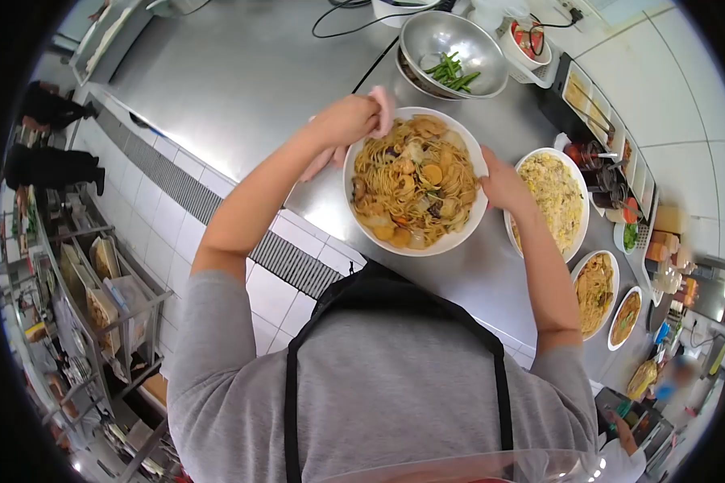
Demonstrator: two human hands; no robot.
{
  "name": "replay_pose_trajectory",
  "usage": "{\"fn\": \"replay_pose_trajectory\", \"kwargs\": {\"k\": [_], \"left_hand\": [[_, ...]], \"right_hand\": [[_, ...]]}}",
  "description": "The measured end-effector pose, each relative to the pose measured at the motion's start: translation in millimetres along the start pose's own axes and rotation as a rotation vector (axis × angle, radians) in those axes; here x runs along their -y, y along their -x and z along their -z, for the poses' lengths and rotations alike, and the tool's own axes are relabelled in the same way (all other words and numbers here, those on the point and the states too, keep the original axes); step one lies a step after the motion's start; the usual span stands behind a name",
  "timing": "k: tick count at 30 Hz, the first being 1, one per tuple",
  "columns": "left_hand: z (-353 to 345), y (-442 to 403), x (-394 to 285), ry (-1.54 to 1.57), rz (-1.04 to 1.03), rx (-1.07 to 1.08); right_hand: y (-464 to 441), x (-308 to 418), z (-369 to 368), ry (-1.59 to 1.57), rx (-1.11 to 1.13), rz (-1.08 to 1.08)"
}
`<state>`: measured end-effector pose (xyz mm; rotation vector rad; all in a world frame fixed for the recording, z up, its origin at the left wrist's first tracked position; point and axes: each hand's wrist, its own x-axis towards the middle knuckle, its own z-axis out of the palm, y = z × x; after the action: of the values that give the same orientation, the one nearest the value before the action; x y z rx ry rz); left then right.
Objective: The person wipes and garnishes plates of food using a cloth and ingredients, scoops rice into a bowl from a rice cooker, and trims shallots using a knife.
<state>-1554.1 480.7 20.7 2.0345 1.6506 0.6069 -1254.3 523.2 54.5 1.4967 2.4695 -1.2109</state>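
The steel tabletop point(242, 88) spreads below the bowl point(427, 250) at twelve o'clock, which is full of noodles point(415, 173). At its three o'clock, the right grip point(506, 181) is closed on the rim; near eleven, the left grip point(348, 121) clutches a pink cloth point(385, 111) against it.

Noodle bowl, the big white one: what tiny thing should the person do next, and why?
Maybe slide the pink cloth a little further along the rim of the noodle bowl. The left hand already holds the cloth at the rim's upper-left part, and the right hand holds the bowl's right side, which should help keep it steady.
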Motion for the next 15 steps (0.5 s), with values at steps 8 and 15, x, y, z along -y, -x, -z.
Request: {"fn": "replay_pose_trajectory", "kwargs": {"k": [8, 15], "left_hand": [[59.7, -1.5, 30.6, -0.641, 0.248, 0.108], [14.4, -5.3, -11.8, 0.342, 0.360, 0.159]], "right_hand": [[22.2, -12.4, 36.5, 0.061, -0.243, 0.041], [86.0, -58.9, 95.0, -0.203, -0.456, -0.119]]}}
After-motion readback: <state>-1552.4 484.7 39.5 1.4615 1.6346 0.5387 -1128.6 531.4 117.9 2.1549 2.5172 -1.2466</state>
